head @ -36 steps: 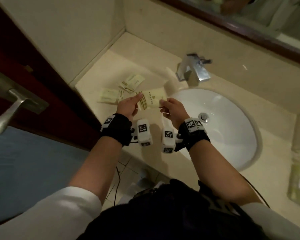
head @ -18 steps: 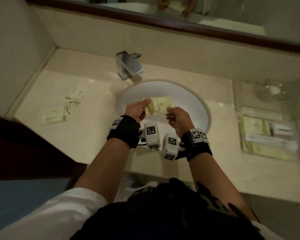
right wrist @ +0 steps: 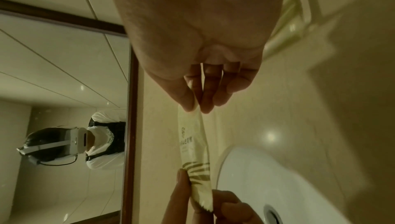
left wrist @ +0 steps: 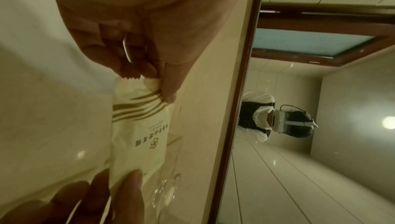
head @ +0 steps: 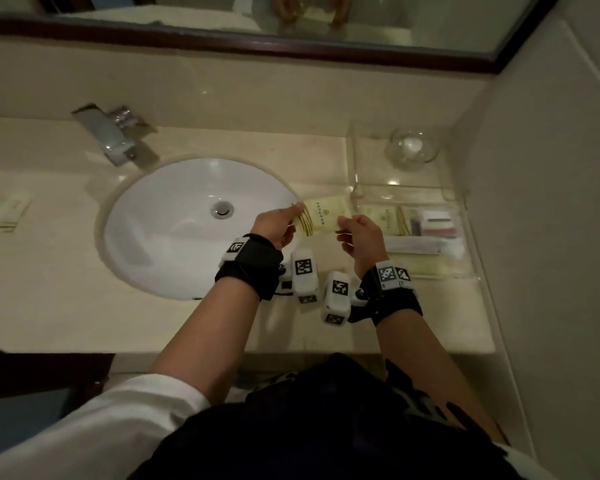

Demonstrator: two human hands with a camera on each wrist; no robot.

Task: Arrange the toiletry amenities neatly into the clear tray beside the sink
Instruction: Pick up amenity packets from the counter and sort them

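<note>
A pale yellow amenity packet (head: 323, 216) with gold stripes hangs between both hands, above the counter at the sink's right rim. My left hand (head: 279, 221) pinches its striped end (left wrist: 149, 99); my right hand (head: 355, 226) pinches the other end (right wrist: 193, 109). The clear tray (head: 465, 216) lies just right of the packet, holding several packets and a small box. Two more packets (head: 6, 211) lie on the counter at the far left.
The white sink basin (head: 174, 230) and chrome faucet (head: 113, 136) sit left of the hands. A glass bowl (head: 413, 148) stands behind the tray. A wall (head: 551, 237) closes the right side and a framed mirror (head: 257, 26) runs along the back.
Both hands carried the packet rightward, from the left counter across the sink to the tray's left edge. The view swung right with them.
</note>
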